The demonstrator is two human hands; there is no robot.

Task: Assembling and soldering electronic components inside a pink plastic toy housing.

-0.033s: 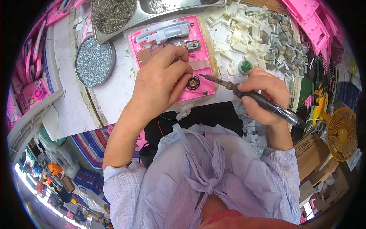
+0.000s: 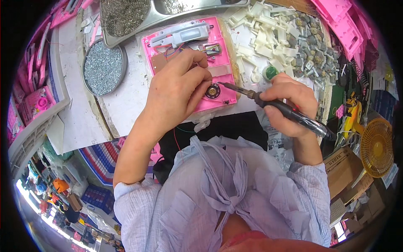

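Round dish of screws [image 2: 103, 69] left of casing [image 2: 189, 63], parts pile [image 2: 294, 38] right.

Glossy pink plastic housing [image 2: 218, 63]; matt black soldering iron [image 2: 289, 111].

A white work surface [image 2: 126, 101] fills the upper part of the view, its front edge worn and chipped. At its left stands a pale plastic crate [image 2: 37, 126] with pink pieces inside. To the right, a small yellow fan [image 2: 376, 148] sits beside brown cardboard boxes [image 2: 345, 170]. Down on the floor at the lower left lie a striped red, white and blue mat [image 2: 100, 161] and a blue crate [image 2: 95, 195]. Bright daylight falls on everything.
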